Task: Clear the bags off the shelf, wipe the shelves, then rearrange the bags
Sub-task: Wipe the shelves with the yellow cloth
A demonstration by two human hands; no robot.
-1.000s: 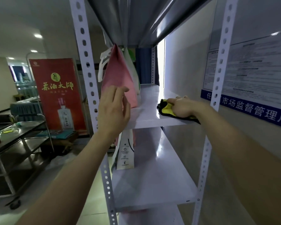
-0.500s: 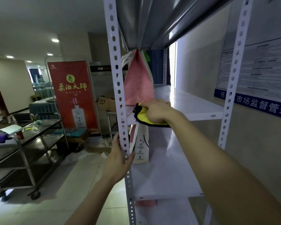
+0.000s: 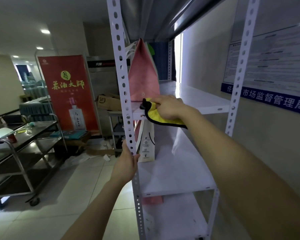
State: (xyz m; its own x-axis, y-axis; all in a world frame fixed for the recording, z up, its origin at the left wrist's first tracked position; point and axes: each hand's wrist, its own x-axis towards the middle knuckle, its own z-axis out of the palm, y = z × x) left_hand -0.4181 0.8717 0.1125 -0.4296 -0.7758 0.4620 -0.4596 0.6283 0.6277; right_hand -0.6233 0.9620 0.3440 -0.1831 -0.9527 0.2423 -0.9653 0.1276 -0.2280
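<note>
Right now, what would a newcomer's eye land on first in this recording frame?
The yellow cloth, held by the right hand against the front edge of the upper white shelf, at centre. Just behind it a pink bag stands upright at the shelf's left end, and the left hand grips the perforated post lower down. A red banner stands at left in the background.

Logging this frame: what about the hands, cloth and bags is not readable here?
Head view only.
- Left hand: fingers lie behind the upright it holds.
- Yellow cloth: partly under the right hand.
- White bag: top hidden by the shelf edge and cloth; print too small.
- Whatever stands behind the pink bag: covered by it.
- Pink item on the bottom shelf: mostly hidden by the board above.
</note>
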